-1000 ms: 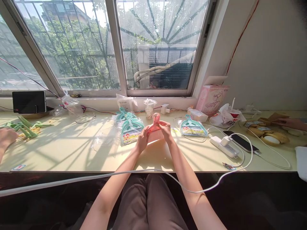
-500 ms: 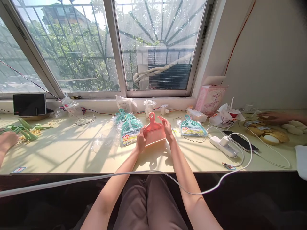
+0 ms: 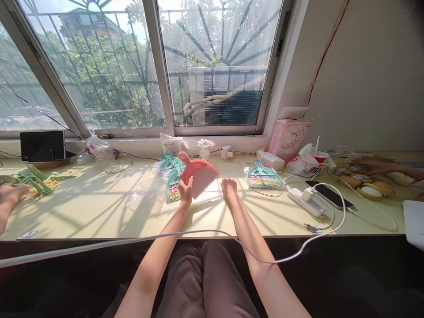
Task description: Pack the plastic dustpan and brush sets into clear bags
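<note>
A pink dustpan (image 3: 200,174) is tilted above the table, its handle to the upper left and its wide edge facing down and right. My left hand (image 3: 186,190) grips its lower left side. My right hand (image 3: 229,189) is closed just beyond the dustpan's right corner, apart from it; whatever its fingers hold is too small to make out. Behind my left hand lie green dustpan-and-brush sets (image 3: 174,183) in clear wrapping, partly hidden by the pink dustpan. Right of my right hand rests another wrapped green set (image 3: 264,176).
A white cable (image 3: 212,232) crosses in front of my forearms. To the right lie a power strip (image 3: 306,202), a phone (image 3: 329,194) and a pink box (image 3: 289,138). Other people's hands show at the left (image 3: 11,201) and right (image 3: 377,167), beside green leaves and bowls.
My right hand has let go of the dustpan's right side and closed, moving slightly down. The dustpan has turned, its handle swinging left, and stays in my left hand.
</note>
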Tool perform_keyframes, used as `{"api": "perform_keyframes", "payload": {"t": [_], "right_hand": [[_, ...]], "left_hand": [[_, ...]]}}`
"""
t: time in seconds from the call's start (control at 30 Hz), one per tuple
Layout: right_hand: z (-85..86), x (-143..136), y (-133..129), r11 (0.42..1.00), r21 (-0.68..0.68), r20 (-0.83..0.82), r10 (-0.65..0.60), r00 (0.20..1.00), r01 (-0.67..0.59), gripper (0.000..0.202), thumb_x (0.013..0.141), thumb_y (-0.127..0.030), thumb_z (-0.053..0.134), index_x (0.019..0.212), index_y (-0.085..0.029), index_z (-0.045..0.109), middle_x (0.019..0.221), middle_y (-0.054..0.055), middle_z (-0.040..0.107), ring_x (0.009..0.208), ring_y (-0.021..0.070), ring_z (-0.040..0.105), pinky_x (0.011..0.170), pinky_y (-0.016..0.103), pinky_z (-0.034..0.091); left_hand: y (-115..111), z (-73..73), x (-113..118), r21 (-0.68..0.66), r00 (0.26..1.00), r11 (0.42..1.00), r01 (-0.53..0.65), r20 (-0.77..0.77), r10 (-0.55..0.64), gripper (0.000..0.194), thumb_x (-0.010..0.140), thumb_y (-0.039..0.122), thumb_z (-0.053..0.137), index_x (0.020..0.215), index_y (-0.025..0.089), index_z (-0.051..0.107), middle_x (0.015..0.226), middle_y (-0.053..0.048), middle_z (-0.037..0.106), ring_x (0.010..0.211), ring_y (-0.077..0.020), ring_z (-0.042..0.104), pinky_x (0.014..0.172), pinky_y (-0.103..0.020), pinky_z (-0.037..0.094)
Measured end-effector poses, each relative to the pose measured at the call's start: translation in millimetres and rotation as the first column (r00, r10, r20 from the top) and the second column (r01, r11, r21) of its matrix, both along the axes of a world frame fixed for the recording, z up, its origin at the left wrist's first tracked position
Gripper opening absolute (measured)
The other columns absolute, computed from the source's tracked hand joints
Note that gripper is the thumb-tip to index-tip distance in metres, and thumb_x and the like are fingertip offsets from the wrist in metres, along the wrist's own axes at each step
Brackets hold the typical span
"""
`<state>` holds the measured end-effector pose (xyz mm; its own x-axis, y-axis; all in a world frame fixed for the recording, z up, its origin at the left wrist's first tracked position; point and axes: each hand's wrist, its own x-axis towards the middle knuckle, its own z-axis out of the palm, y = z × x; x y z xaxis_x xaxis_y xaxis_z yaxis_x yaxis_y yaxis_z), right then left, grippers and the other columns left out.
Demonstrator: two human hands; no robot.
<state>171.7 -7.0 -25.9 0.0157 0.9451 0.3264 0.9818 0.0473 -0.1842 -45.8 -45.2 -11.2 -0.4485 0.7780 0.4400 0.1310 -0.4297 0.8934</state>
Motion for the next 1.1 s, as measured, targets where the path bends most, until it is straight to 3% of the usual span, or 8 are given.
{"api": "perform_keyframes", "payload": {"t": [0.17,0.3,0.43,0.53,0.63,0.77,0.93,1.1], "right_hand": [[7.5,1,-8,0.999,-0.033,-0.054,0.005,0.999,-0.007,0.026,0.090,0.002,0.059,0.093,-0.009,0.082,0.096,0.021,0.078,0.090,0.0270,0.074,0.080,0.033,0.050],[13.2,9,-9,0.983,0.109,-0.183,-0.127,0.975,0.148,0.034,0.100,-0.008,0.048,0.103,-0.013,0.081,0.124,0.023,0.072,0.117,0.0322,0.066,0.095,0.041,0.050],[23.3,23,-8,0.780,0.320,-0.644,-0.237,0.728,0.538,0.046,0.109,-0.029,0.035,0.110,-0.017,0.079,0.117,0.022,0.068,0.118,0.0392,0.061,0.099,0.054,0.048],[30.2,21,-14,0.689,0.390,-0.761,-0.132,0.635,0.611,0.048,0.111,-0.038,0.034,0.114,-0.021,0.079,0.114,0.021,0.065,0.121,0.0411,0.059,0.100,0.055,0.047],[31.2,0,-26,0.754,0.484,-0.693,0.019,0.721,0.444,0.044,0.112,-0.044,0.041,0.115,-0.025,0.081,0.117,0.018,0.062,0.123,0.0396,0.056,0.107,0.057,0.042],[24.3,-32,-45,0.887,0.461,-0.453,0.274,0.848,-0.040,0.028,0.108,-0.031,0.055,0.113,-0.034,0.083,0.107,0.010,0.066,0.116,0.0302,0.059,0.112,0.049,0.037],[20.4,-38,-48,0.859,0.322,-0.283,0.489,0.826,-0.398,0.029,0.108,-0.025,0.057,0.114,-0.037,0.082,0.091,0.005,0.069,0.103,0.0239,0.062,0.108,0.041,0.038],[20.2,-27,-39,0.800,0.359,-0.109,0.547,0.830,-0.480,0.033,0.111,-0.024,0.052,0.119,-0.033,0.082,0.099,0.005,0.076,0.100,0.0205,0.067,0.106,0.037,0.039]], "left_hand": [[-3,-0.3,5,-0.015,0.996,1.000,-0.005,-0.095,0.004,0.043,0.094,0.036,0.070,0.135,0.022,0.063,0.131,-0.015,0.075,0.124,-0.0336,0.072,0.113,-0.053,0.055],[-1,-2.4,5,0.038,0.994,0.999,-0.009,-0.113,0.013,0.041,0.091,0.032,0.069,0.131,0.024,0.067,0.131,-0.011,0.077,0.124,-0.0312,0.073,0.112,-0.050,0.057],[-2,-1.4,6,0.034,0.994,0.999,0.018,-0.109,-0.014,0.039,0.093,0.030,0.070,0.131,0.023,0.067,0.126,-0.011,0.078,0.120,-0.0300,0.074,0.110,-0.048,0.058],[1,-3.5,7,0.018,0.996,1.000,0.025,-0.090,-0.024,0.037,0.096,0.030,0.073,0.131,0.020,0.066,0.127,-0.014,0.076,0.120,-0.0298,0.074,0.111,-0.049,0.057],[5,-7.3,8,0.003,0.994,0.999,0.050,-0.093,-0.050,0.036,0.100,0.034,0.073,0.131,0.019,0.065,0.129,-0.016,0.074,0.122,-0.0281,0.072,0.112,-0.048,0.055],[5,-7.7,6,-0.028,0.996,0.996,0.082,-0.041,-0.083,0.039,0.107,0.039,0.064,0.136,0.013,0.060,0.132,-0.018,0.073,0.118,-0.0254,0.071,0.110,-0.043,0.055],[1,0.3,-1,-0.050,0.996,0.997,0.065,0.064,-0.062,0.056,0.113,0.058,0.040,0.142,0.012,0.056,0.129,-0.019,0.072,0.113,-0.0261,0.072,0.101,-0.041,0.058],[2,9.2,-4,-0.061,0.972,0.998,0.035,0.234,-0.020,0.071,0.107,0.072,0.045,0.147,0.015,0.052,0.140,-0.023,0.066,0.129,-0.0297,0.068,0.113,-0.044,0.054]]}}
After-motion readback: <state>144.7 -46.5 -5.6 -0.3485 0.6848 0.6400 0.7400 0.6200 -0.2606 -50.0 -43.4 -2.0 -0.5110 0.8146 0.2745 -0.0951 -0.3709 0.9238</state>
